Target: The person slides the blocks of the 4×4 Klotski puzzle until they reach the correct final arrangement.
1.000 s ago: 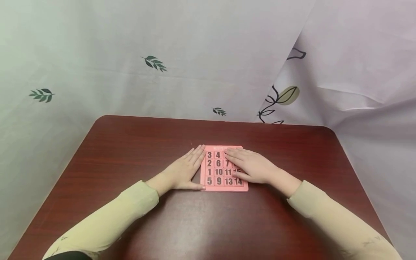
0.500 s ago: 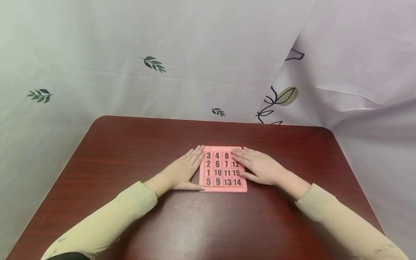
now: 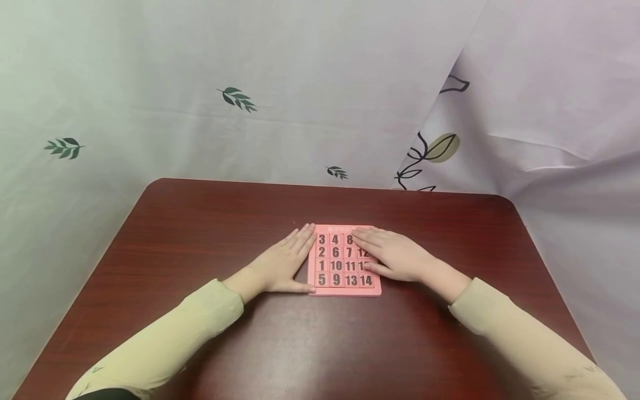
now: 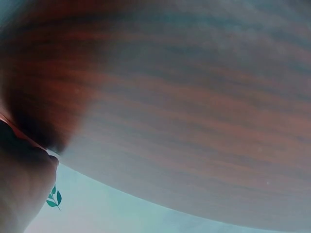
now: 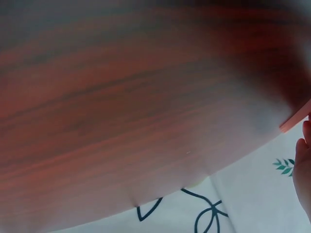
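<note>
A pink number sliding puzzle [image 3: 345,291] lies flat on the table with black numbers on its tiles. My left hand [image 3: 281,266] rests along its left edge, fingers straight, the thumb at the near left corner. From the right, my right hand [image 3: 399,255] lays straight fingers over the upper right tiles. The fingers hide the top right tile and part of the 12 and the tile below it. The bottom row reads 5, 9, 13, 14. In the wrist views only part of the left hand [image 4: 26,187] and right hand [image 5: 303,170] shows, beside a sliver of the puzzle's edge [image 5: 294,118].
The dark red wood-grain table [image 3: 210,222] has rounded far corners. Behind and beside it hangs a pale curtain [image 3: 300,128] printed with leaves. Light sleeves cover both forearms.
My right hand slid rightward, baring the 8, 12 and 15, then came partly back left over the right column. The left hand and the puzzle stay about in place.
</note>
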{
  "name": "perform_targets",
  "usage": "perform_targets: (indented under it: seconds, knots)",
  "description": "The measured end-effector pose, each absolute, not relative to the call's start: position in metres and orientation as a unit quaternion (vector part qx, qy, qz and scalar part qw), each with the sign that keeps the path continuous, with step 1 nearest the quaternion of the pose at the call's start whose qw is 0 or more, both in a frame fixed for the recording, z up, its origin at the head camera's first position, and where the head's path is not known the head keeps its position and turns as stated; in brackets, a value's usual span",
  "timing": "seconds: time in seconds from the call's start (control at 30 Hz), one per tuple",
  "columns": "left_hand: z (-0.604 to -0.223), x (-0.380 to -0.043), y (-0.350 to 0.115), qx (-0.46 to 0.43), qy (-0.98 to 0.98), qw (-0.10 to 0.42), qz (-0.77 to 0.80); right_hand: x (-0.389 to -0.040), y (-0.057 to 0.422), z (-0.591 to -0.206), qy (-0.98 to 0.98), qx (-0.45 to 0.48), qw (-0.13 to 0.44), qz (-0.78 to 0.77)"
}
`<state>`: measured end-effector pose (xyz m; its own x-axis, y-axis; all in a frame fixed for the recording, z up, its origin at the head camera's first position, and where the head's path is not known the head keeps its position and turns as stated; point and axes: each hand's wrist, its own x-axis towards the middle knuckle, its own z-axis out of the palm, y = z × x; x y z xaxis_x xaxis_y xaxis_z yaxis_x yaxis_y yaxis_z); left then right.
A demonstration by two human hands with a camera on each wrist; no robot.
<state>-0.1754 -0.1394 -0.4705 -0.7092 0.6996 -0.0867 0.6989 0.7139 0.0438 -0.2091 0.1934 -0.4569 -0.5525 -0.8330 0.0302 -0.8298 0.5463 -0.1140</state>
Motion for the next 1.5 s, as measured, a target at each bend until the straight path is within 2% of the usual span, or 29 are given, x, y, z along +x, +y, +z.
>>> perform_targets:
  seconds: [0.47,0.93,1.1,1.5]
  knots:
    - [-0.473,-0.177,-0.14,0.372,0.926,0.057,0.008,-0.216,0.177,-0.458,0.87,-0.489,0.031,-0.05]
    - [-0.471,-0.178,-0.141,0.376,0.925,0.061,0.017,-0.217,0.202,-0.451,0.867,-0.497,0.003,-0.042]
    - [-0.472,-0.178,-0.142,0.383,0.921,0.064,0.026,-0.217,0.198,-0.455,0.867,-0.495,-0.01,-0.063]
    - [-0.471,-0.18,-0.143,0.386,0.919,0.07,0.032,-0.215,0.153,-0.454,0.866,-0.496,0.055,-0.048]
